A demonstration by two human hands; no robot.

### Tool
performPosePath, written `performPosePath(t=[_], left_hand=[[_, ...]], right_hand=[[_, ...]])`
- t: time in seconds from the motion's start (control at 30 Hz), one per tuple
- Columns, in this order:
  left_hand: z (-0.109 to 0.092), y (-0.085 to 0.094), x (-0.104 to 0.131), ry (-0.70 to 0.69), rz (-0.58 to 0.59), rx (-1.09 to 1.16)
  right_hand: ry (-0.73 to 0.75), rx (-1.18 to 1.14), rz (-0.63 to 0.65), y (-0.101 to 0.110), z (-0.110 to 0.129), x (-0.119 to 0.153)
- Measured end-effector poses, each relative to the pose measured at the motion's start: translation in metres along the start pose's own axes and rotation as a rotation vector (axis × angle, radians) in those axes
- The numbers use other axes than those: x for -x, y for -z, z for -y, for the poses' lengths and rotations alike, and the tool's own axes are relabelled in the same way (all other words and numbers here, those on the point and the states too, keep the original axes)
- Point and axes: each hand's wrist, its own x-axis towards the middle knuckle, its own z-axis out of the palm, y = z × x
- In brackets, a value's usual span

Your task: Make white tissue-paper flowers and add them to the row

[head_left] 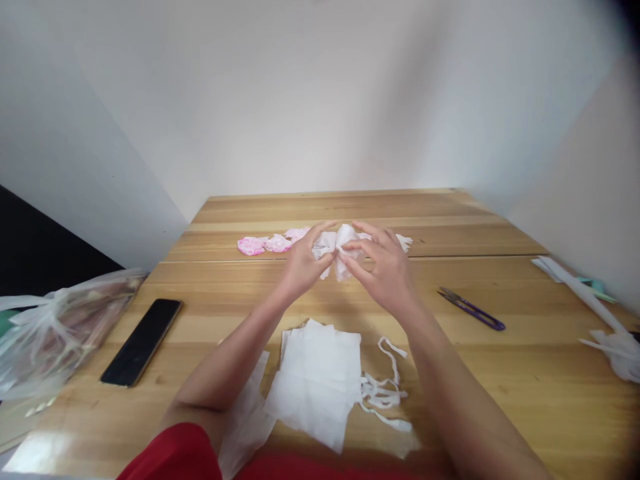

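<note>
My left hand (306, 265) and my right hand (386, 270) meet over the middle of the table. Between them is a bunched piece of thin white tissue paper (346, 240), gathered at its centre with its ends fanned out. Thumb and fingers of both hands pinch it. Behind my hands, pink and white crumpled paper flowers (251, 246) lie in a row, partly hidden by them. Closer to me rests a stack of white tissue sheets (320, 373). Beside the stack, on its right, are narrow white strips (385, 393) in loose curls.
A black phone (143, 341) lies on the left of the wooden table (225, 293). Thread snips (473, 308) with purple handles lie to the right. A clear plastic bag (65, 333) sits at the left edge, and white rolled material (583, 293) at the right edge.
</note>
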Motion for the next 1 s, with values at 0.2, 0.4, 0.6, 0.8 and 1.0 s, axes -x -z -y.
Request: performPosePath(t=[0.2, 0.4, 0.6, 0.8, 1.0], left_hand=[[0.001, -0.001, 0.001, -0.003, 0.049, 0.001], [0.010, 0.001, -0.004, 0.004, -0.064, 0.069], [0.011, 0.002, -0.004, 0.031, -0.104, 0.132], [0.009, 0.001, -0.005, 0.046, -0.140, 0.182], [0.007, -0.001, -0.004, 0.071, -0.082, 0.204]], right_hand=[[-0.135, -0.105, -0.130, 0.001, -0.001, -0.001], [-0.238, -0.223, -0.218, 0.010, 0.003, -0.003], [-0.197, -0.177, -0.193, 0.011, 0.007, -0.002], [-0.097, -0.052, -0.099, 0.008, 0.010, -0.002], [-0.045, 0.094, -0.015, 0.001, 0.005, -0.001]])
